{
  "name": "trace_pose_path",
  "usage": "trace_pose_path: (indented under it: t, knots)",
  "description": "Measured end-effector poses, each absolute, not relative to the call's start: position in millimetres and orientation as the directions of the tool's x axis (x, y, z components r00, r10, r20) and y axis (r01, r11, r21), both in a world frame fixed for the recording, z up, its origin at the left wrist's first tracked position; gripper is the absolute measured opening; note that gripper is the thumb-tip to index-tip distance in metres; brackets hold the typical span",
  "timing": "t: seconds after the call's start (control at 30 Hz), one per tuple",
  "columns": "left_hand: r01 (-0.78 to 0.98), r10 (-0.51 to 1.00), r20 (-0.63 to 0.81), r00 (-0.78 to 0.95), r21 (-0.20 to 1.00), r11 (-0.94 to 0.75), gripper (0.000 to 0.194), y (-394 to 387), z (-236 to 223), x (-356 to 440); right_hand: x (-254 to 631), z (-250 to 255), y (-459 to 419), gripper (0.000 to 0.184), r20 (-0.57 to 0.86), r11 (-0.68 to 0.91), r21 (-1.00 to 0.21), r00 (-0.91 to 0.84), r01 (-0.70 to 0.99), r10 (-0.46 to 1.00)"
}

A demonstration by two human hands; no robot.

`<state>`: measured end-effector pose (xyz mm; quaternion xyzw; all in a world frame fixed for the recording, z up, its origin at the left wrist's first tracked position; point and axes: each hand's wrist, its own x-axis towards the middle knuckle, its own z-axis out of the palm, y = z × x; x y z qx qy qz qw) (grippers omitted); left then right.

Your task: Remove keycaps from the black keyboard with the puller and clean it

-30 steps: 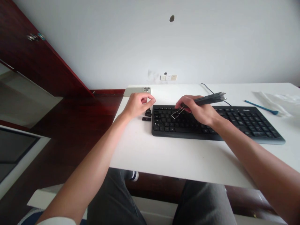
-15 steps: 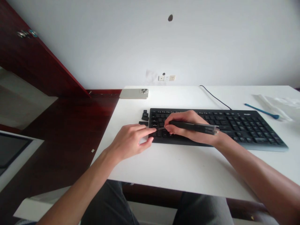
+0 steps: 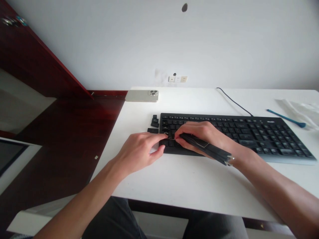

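Place: an indoor room, a home study or small office; which of the two cannot be told
Wall (image 3: pixel 112 39): pale and painted, with a smudge and dark round holes
Power: a row of socket plates (image 3: pixel 177 79) just above desk height
Desk (image 3: pixel 194 186): white, flat-topped, facing the wall
Desk gear: a corded keyboard (image 3: pixel 249 136) and a phone (image 3: pixel 138 96)
Door (image 3: pixel 37 54): dark red, with a metal handle (image 3: pixel 9 22)
Floor (image 3: pixel 99 122): glossy, dark reddish brown, edged by matching skirting (image 3: pixel 109 93)
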<state>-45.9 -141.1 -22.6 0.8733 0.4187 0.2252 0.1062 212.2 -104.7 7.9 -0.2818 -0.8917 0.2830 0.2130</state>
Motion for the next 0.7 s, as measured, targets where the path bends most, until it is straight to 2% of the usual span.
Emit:
trace_pose_path:
  t: [0.17,0.4,0.7]
  knots:
    - [0.702,0.816,0.252,0.520,0.419,-0.576,0.031,-141.4,-20.0,-46.3,214.4,6.5,-102.8,0.018,0.199,0.656,-0.666,-0.762,0.356,0.616]
    - [0.720,0.792,0.340,0.507,0.339,-0.606,0.026,-140.4,-23.5,-48.6,216.2,12.1,-103.7,0.020,0.152,0.528,-0.712,-0.634,0.462,0.758]
    - [0.716,0.783,0.330,0.527,0.324,-0.618,0.027,-139.8,-23.4,-49.0,214.7,6.1,-104.2,0.025,0.146,0.508,-0.746,-0.639,0.431,0.755]
